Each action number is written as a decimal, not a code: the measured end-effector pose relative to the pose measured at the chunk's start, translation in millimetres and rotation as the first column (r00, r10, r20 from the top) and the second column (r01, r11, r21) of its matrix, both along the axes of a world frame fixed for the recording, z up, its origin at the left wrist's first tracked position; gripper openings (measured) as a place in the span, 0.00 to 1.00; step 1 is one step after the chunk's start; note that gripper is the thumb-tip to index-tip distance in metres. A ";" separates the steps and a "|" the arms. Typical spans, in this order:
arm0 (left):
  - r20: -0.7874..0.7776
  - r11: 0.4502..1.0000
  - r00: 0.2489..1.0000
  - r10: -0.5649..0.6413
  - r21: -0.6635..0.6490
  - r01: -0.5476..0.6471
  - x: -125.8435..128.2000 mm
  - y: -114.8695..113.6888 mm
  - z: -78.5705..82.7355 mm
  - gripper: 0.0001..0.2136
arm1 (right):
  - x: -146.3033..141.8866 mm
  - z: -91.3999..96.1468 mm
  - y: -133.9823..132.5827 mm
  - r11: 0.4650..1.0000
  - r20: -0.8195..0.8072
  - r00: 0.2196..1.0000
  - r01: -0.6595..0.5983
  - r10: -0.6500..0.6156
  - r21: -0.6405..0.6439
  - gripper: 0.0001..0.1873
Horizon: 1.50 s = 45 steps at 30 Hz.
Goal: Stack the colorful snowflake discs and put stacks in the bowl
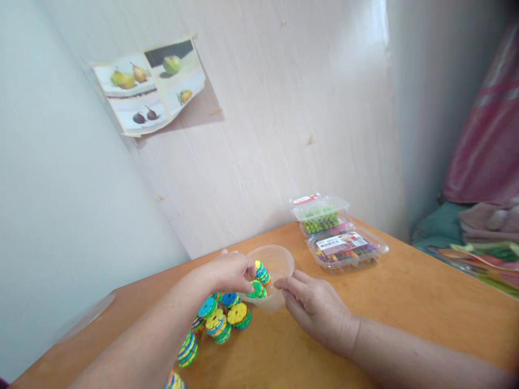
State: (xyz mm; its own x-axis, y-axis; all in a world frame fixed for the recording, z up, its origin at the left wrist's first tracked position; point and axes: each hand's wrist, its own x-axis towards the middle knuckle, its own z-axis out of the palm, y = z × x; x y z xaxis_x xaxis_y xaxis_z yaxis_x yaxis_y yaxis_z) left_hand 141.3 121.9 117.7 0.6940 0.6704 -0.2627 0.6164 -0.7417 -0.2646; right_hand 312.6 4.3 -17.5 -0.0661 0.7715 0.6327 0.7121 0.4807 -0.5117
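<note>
A translucent plastic bowl (286, 260) stands on the wooden table. My left hand (232, 274) reaches over its left rim, fingers closed on a stack of green-topped snowflake discs (256, 290). Another stack of discs (263, 272), yellow, green and blue, is inside the bowl. My right hand (314, 309) pinches the bowl's right rim between thumb and fingers. More stacked discs (238, 313) lie in a group left of the bowl, partly hidden behind my left forearm.
Behind the bowl to the right are clear lidded boxes (348, 248) of colourful pieces on the table (324, 356). A round clear lid (87, 319) lies at the left edge. A fruit picture (152, 89) hangs on the wall; a pink cloth (486, 140) is far right.
</note>
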 end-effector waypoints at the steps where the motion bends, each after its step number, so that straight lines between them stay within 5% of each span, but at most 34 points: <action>1: -0.002 1.000 1.000 0.000 0.004 0.000 1.5 -1.2 -0.6 0.11 | -0.1 -0.6 0.2 1.000 0.000 1.000 -0.002 0.002 0.004 0.17; 11: -0.068 0.997 0.997 0.023 0.075 -0.017 13.7 -0.6 -15.6 0.16 | -0.2 -0.6 0.0 1.000 -0.004 1.000 0.007 -0.007 0.007 0.17; 30: 0.024 0.998 1.000 0.003 0.065 -0.004 11.4 -1.5 -16.5 0.10 | -0.4 1.3 -1.1 1.000 0.007 1.000 0.012 -0.012 -0.008 0.17; 38: 0.164 0.986 0.976 0.142 0.060 -0.153 -25.0 2.4 7.9 0.10 | -0.9 2.2 -3.2 1.000 0.004 1.000 0.020 -0.020 -0.021 0.16; 45: 0.127 0.974 0.966 0.225 -0.023 -0.224 -59.1 4.6 0.2 0.10 | -0.7 2.0 -2.7 1.000 -0.016 1.000 0.001 -0.002 -0.018 0.16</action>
State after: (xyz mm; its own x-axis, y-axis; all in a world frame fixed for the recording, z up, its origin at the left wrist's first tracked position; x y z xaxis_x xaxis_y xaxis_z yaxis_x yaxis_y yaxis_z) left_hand 82.1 126.4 118.0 0.5538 0.8111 -0.1880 0.7958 -0.5821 -0.1670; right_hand 311.9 1.6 -15.4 -0.0549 0.7829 0.6197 0.7046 0.4701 -0.5315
